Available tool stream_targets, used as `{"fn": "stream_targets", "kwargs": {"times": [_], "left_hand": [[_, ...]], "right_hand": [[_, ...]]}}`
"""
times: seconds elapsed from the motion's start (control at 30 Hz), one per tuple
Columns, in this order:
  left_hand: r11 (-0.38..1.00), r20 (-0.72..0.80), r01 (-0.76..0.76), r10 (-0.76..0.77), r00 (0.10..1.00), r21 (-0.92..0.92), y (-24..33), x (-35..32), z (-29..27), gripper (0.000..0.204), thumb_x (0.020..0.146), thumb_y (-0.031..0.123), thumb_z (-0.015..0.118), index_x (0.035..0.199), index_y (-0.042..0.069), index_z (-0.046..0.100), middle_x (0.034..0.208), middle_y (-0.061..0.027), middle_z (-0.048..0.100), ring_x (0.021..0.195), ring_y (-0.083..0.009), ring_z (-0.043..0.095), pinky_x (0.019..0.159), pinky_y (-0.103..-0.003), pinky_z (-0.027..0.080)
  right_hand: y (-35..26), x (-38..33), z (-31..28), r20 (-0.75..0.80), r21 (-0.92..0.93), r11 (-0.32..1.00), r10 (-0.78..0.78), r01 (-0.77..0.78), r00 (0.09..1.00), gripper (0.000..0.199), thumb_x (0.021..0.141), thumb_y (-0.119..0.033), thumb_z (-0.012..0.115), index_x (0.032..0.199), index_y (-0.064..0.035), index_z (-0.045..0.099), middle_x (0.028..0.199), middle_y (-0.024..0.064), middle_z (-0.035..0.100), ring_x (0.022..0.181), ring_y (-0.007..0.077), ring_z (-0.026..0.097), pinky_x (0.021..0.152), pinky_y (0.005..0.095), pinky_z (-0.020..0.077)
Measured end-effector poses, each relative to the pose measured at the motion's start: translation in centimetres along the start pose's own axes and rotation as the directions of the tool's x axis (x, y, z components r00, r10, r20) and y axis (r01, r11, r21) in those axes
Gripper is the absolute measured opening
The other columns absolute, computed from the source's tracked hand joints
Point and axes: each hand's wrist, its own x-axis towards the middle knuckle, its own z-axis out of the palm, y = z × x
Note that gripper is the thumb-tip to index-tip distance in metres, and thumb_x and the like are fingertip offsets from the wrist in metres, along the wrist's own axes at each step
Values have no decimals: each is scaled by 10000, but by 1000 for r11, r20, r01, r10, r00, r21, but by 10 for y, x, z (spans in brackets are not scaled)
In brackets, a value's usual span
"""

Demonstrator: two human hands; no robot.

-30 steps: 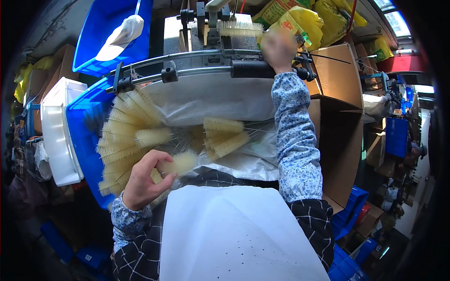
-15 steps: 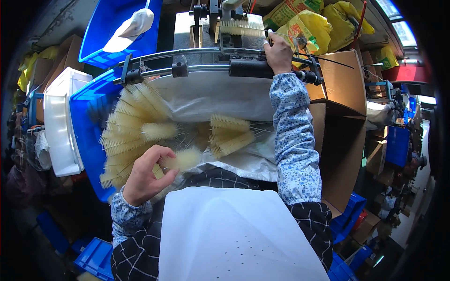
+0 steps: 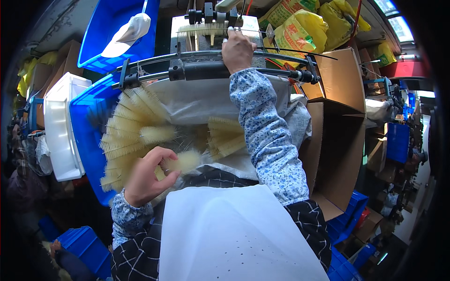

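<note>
nearest me, my left hand point(image 3: 149, 175) pinches a pale bottle brush point(image 3: 183, 161) just off the brush pile point(image 3: 133, 133) in the blue bin point(image 3: 84, 136). farther out, my right hand point(image 3: 238, 49) rests on the machine point(image 3: 213, 28), fingers curled around a wire brush point(image 3: 201, 30); fingertips hidden, so i cannot tell the grip.

Yellow printed sacks point(image 3: 300, 30) were piled at upper centre-right. An open brown cardboard box point(image 3: 340, 136) stood at right, flaps up. More brown cartons point(image 3: 44, 70) sat at upper left. No screens or signs were legible.
</note>
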Motion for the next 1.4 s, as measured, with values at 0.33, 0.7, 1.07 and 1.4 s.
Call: {"fn": "stream_targets", "kwargs": {"times": [0.33, 0.7, 1.07, 1.4], "left_hand": [[999, -11, 20, -20, 1000, -26, -2, -2, -5, 269, 676, 13, 641, 922, 5, 534, 835, -80, 536, 706, -157, 531, 646, -252, 435], [999, -56, 37, -37, 998, -4, -14, -11, -12, 260, 683, 22, 642, 917, 12, 528, 822, -68, 534, 702, -151, 509, 650, -247, 423], [998, -40, 57, -57, 998, 0, -11, -13, -15, 266, 685, 12, 623, 929, 2, 519, 846, -63, 520, 757, -135, 503, 697, -235, 417], [998, -44, 45, -47, 998, -42, -13, -5, -3, 260, 678, 19, 636, 916, 4, 533, 826, -73, 543, 723, -160, 522, 670, -252, 425]], "right_hand": [[22, 1, -3, 15, 9, 1000, -24, 24, 1000, 250, 764, -180, 581, 984, -65, 603, 933, 102, 613, 885, 277, 583, 751, 427, 396], [136, 17, -27, -23, 13, 1000, -27, 28, 999, 330, 772, -237, 580, 1073, -101, 598, 1051, 87, 604, 953, 278, 572, 814, 440, 393], [166, 48, -57, 114, -236, 938, -231, 252, 966, 204, 864, -218, 465, 999, -200, 617, 994, 36, 601, 938, 255, 555, 818, 373, 453], [152, -33, -124, 348, 881, 292, 131, -372, 928, 162, 902, -116, 459, 979, -3, 546, 726, 23, 587, 498, 37, 427, 463, 171, 364]]}}
